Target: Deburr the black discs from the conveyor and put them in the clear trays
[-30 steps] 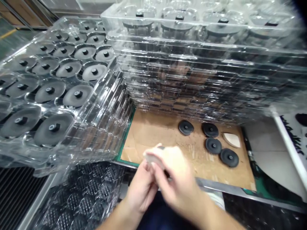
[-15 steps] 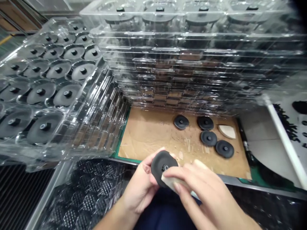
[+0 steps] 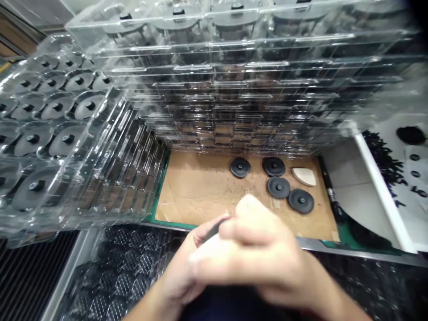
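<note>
- Over the cardboard-covered tabletop (image 3: 197, 196), close to its front edge, both hands sit together, blurred.
- Left hand (image 3: 183, 263) has a narrow grip on a black disc (image 3: 212, 229), only its dark rim showing.
- Right hand (image 3: 257, 249) curls over that rim; what its grip holds cannot be told.
- Four black knobbed discs (image 3: 278, 187) and a pale wedge pad (image 3: 303, 176) lie on the cardboard, just before stacked clear plastic trays (image 3: 234, 89).
</note>
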Demonstrator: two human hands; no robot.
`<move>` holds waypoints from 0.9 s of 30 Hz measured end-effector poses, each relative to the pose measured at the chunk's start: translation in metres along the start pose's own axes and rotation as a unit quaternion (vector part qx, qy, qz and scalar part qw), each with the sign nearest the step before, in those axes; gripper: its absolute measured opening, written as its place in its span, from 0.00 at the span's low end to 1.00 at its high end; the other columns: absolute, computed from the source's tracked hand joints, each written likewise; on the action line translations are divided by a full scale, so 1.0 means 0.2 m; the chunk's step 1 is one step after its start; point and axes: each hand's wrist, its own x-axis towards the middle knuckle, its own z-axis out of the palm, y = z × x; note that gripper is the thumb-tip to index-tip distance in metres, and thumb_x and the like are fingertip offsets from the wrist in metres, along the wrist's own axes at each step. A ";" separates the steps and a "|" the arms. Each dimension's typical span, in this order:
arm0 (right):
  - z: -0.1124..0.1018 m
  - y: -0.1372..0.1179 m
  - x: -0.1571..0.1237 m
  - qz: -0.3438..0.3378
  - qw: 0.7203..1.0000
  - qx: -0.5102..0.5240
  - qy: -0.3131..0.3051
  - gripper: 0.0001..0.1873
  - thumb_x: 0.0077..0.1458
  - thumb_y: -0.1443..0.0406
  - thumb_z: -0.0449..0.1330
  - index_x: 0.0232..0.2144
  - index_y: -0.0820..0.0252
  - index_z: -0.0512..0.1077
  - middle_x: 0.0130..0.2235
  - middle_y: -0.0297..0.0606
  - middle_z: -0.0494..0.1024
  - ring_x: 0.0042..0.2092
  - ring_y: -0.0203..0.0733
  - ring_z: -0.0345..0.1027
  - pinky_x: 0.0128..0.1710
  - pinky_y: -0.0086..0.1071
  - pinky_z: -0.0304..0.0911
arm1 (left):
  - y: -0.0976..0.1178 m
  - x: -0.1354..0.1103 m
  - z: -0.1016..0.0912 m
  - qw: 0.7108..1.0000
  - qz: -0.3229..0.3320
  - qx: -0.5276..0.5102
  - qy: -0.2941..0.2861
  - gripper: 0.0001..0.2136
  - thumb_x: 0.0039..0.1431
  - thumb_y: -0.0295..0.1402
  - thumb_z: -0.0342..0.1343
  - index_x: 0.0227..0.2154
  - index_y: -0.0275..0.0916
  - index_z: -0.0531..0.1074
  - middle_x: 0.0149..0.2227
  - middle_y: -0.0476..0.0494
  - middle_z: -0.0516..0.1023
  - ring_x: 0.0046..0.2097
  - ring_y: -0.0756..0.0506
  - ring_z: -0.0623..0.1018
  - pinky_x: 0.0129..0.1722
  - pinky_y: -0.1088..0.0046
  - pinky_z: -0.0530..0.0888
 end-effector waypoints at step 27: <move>0.03 0.02 -0.19 0.177 0.979 0.031 0.100 0.15 0.61 0.70 0.53 0.47 0.53 0.72 0.40 0.34 0.80 0.38 0.37 0.72 0.38 0.32 0.64 | -0.02 0.02 0.01 0.993 -0.057 -0.092 -0.049 0.17 0.49 0.38 0.66 0.43 0.40 0.77 0.42 0.45 0.82 0.45 0.43 0.80 0.44 0.74 0.76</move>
